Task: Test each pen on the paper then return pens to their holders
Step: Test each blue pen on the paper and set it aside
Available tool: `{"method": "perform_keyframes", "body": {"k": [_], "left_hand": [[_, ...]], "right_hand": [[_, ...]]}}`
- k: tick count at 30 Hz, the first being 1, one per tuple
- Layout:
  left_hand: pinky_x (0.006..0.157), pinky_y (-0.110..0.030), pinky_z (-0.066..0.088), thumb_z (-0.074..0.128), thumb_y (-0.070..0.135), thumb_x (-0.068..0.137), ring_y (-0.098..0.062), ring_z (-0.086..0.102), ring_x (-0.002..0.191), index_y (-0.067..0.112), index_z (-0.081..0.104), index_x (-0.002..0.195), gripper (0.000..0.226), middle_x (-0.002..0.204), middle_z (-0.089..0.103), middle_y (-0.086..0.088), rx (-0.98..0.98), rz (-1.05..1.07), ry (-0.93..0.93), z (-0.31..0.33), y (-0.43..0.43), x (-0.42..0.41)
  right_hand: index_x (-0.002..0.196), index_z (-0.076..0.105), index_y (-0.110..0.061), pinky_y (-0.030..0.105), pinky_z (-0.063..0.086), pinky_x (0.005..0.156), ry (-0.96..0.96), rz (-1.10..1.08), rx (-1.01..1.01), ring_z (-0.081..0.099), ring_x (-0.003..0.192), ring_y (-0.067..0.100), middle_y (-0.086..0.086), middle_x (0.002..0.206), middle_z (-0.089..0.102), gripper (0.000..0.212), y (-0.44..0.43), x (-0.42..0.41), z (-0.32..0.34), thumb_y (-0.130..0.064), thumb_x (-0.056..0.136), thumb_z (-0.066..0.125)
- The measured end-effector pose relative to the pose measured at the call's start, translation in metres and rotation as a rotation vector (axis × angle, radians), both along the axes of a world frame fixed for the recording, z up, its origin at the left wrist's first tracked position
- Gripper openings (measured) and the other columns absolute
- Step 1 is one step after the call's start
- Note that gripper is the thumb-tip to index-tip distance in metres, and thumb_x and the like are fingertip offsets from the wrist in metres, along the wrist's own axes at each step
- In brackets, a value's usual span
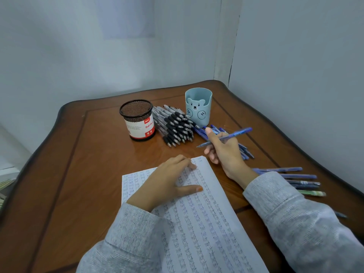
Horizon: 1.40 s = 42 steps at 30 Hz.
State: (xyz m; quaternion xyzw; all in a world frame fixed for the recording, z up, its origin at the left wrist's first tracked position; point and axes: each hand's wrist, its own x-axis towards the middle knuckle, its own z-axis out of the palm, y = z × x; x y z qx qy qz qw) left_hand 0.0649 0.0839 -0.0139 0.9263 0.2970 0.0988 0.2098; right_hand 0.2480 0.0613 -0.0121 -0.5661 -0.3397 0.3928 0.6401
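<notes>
The paper (206, 223) is laid on the table (88, 164) and is covered with rows of small written marks. The left hand (169, 180) is pressed flat on the paper's far end, its fingers (189, 162) straight and nothing held in them. Just beyond the paper's far right corner the right hand (224, 152) is raised, its fingers (213, 154) curled round a blue pen (232, 135). The pen is kept clear of the paper with its tip pointed left. Further from the paper, behind that hand, a heap of blue pens (245, 152) is spread out. A blue cup (198, 106) is stood at the heap's far end. Beyond the paper's far edge black pens (175, 127) are piled between the cup and a mesh holder (137, 120). To the right of the paper more pens (291, 176) are laid, partly hidden by the right sleeve (285, 213).
</notes>
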Motion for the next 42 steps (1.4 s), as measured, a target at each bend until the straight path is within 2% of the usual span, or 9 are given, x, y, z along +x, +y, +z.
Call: {"method": "perform_keyframes", "body": {"k": [3,5,8,11,14,17,22,36,42], "left_hand": [[0.096,-0.02,0.034,0.063,0.059,0.078,0.0,0.04,0.112,0.029,0.053,0.125,0.056,0.121,0.046,0.018,0.006,0.014,-0.037,-0.005,0.002,0.0],[0.093,-0.019,0.034,0.063,0.06,0.078,0.0,0.04,0.108,0.029,0.054,0.124,0.056,0.116,0.046,0.018,0.014,0.018,-0.071,-0.007,0.003,0.001],[0.093,-0.02,0.035,0.061,0.062,0.077,-0.003,0.041,0.108,0.029,0.056,0.123,0.057,0.114,0.047,0.016,0.033,0.021,-0.088,-0.01,0.005,0.002],[0.094,-0.023,0.037,0.06,0.065,0.075,-0.003,0.042,0.108,0.029,0.057,0.122,0.058,0.113,0.048,0.016,0.028,0.022,-0.091,-0.011,0.006,0.003],[0.101,-0.023,0.034,0.064,0.06,0.077,-0.002,0.039,0.122,0.029,0.056,0.123,0.056,0.123,0.048,0.014,-0.013,0.024,-0.098,-0.013,0.007,0.003],[0.104,-0.021,0.033,0.065,0.058,0.076,0.001,0.038,0.125,0.028,0.057,0.124,0.057,0.127,0.045,0.015,-0.048,0.024,-0.124,-0.014,0.008,0.002],[0.1,-0.018,0.036,0.06,0.066,0.072,0.003,0.043,0.119,0.028,0.058,0.122,0.063,0.125,0.046,0.019,-0.061,0.021,-0.143,-0.015,0.008,0.003],[0.104,-0.022,0.035,0.07,0.054,0.075,0.0,0.041,0.124,0.025,0.059,0.124,0.058,0.127,0.049,0.013,-0.08,0.039,-0.15,-0.015,0.008,0.004],[0.105,-0.021,0.034,0.07,0.053,0.075,0.0,0.04,0.125,0.025,0.058,0.124,0.057,0.127,0.048,0.013,-0.079,0.04,-0.148,-0.015,0.007,0.004]], "right_hand": [[0.064,0.046,-0.012,0.019,0.032,0.031,-0.206,0.019,0.018,0.042,0.032,0.017,0.017,0.053,0.06,0.04,0.003,0.002,-0.002,-0.037,0.093,0.059],[0.067,0.05,-0.007,0.02,0.035,0.031,-0.232,0.049,0.038,0.046,0.032,0.019,0.02,0.054,0.062,0.042,0.003,0.002,-0.005,-0.037,0.095,0.056],[0.071,0.059,0.005,0.023,0.042,0.033,-0.192,0.056,0.064,0.051,0.034,0.019,0.023,0.056,0.061,0.042,0.003,0.003,-0.007,-0.032,0.092,0.062],[0.067,0.056,0.005,0.023,0.041,0.034,-0.325,0.015,0.038,0.048,0.032,0.017,0.021,0.055,0.063,0.04,0.002,0.003,-0.009,-0.027,0.082,0.075],[0.063,0.052,0.003,0.019,0.035,0.034,-0.461,-0.022,0.021,0.041,0.029,0.012,0.02,0.051,0.06,0.038,0.003,0.002,-0.011,-0.021,0.086,0.072],[0.06,0.046,0.008,0.02,0.038,0.041,-0.564,-0.009,0.037,0.046,0.031,0.006,0.026,0.05,0.054,0.032,0.005,0.002,-0.015,-0.002,0.086,0.063],[0.055,0.04,-0.006,0.028,0.04,0.045,-0.551,0.05,0.069,0.056,0.038,0.018,0.007,0.046,0.043,0.035,0.008,0.003,-0.019,0.009,0.081,0.057],[0.056,0.044,-0.002,0.036,0.046,0.051,-0.57,0.077,0.073,0.055,0.037,0.012,0.009,0.047,0.046,0.03,0.01,0.003,-0.02,0.008,0.08,0.058],[0.054,0.041,-0.006,0.026,0.042,0.045,-0.535,0.064,0.084,0.054,0.037,0.016,0.008,0.045,0.044,0.034,0.01,0.004,-0.02,0.01,0.079,0.056]]}}
